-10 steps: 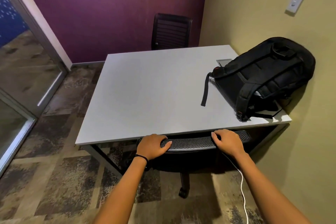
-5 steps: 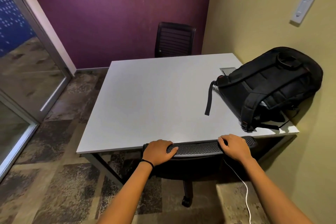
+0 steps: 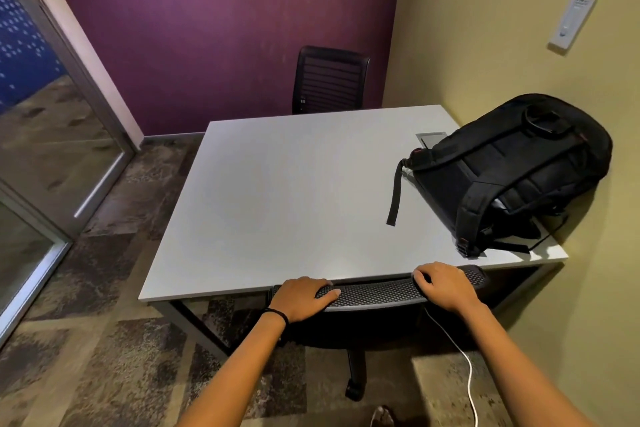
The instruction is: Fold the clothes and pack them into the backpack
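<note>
Head view: our left hand (image 3: 300, 298) and right hand (image 3: 446, 288) grip the black mesh chair back (image 3: 375, 292), which could jolt the grey table (image 3: 294, 201) at its near edge, toppling the black fabric backpack (image 3: 512, 177).

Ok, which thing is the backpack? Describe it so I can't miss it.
Start at the grey table in the corner where the purple and yellow walls meet. On its right side, against the yellow wall, lies the backpack. It is the only bag in view: black, shoulder straps facing up, one loose strap trailing toward the table's middle.
</note>
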